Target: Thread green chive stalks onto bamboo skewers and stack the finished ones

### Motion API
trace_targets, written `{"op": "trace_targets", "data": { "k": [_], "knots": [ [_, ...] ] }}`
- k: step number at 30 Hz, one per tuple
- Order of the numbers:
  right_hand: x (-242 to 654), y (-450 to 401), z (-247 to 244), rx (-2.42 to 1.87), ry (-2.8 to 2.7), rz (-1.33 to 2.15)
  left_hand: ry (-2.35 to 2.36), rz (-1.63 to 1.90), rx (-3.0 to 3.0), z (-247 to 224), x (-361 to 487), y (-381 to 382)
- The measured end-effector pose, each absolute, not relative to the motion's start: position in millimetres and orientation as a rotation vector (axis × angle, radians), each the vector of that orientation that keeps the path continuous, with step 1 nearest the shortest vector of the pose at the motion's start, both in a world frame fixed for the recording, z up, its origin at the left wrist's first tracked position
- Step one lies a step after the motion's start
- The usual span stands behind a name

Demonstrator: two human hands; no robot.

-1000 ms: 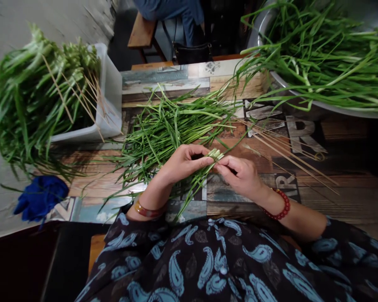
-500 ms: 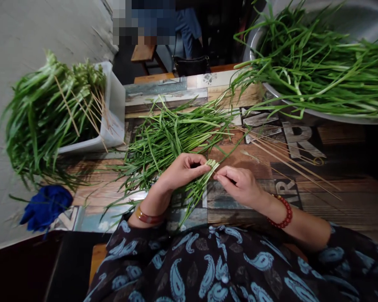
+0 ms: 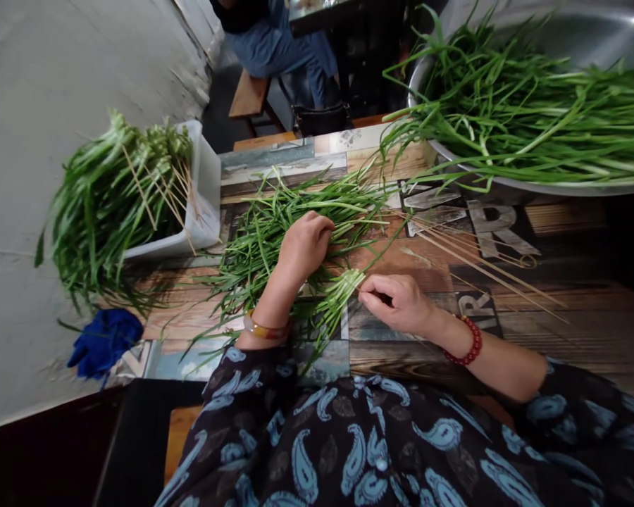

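Note:
Over the pile of green leafy stalks on the table, my left hand has its fingers closed, and whatever they pinch is hidden. My right hand is closed in a pinch at the right end of a small bundle of stalks, on a thin skewer that barely shows. The bundle's pale ends lie together near these fingertips, and its green leaves trail down toward my body. To the right of the pile, several loose wooden skewers lie on the table.
A white plastic bin at the left holds heaped stalks with skewers through them. Blue gloves lie below it. A large metal basin full of stalks stands at the back right. Beyond the table a person's legs show beside a wooden bench.
My left hand has let go of the bundle and moved up and left onto the pile. My right hand stays by the bundle. The view has shifted slightly.

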State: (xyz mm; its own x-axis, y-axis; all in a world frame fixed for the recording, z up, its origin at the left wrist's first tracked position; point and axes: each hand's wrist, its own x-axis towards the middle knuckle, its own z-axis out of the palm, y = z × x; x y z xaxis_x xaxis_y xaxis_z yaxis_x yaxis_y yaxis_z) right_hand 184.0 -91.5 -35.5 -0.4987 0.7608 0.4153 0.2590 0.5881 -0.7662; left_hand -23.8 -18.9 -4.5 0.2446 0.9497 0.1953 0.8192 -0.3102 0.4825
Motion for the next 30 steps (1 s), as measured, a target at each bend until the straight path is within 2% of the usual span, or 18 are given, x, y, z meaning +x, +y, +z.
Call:
{"op": "trace_targets", "data": {
  "k": [19, 21, 25, 30],
  "knots": [
    [184, -93, -37, -0.815, -2.032, 0.793, 1.567, 0.332, 2.651, -16, -25, -12],
    [184, -93, -38, -0.816, -2.031, 0.791, 1.552, 0.427, 2.587, -19, -24, -11],
    [184, -93, -38, -0.813, -2.031, 0.78, 1.545, 0.845, 2.221, -22, -25, -11],
    [185, -93, -38, -0.802, -2.015, 0.773, 1.222, 1.336, 1.492, 7, -29, -23]
  ]
}}
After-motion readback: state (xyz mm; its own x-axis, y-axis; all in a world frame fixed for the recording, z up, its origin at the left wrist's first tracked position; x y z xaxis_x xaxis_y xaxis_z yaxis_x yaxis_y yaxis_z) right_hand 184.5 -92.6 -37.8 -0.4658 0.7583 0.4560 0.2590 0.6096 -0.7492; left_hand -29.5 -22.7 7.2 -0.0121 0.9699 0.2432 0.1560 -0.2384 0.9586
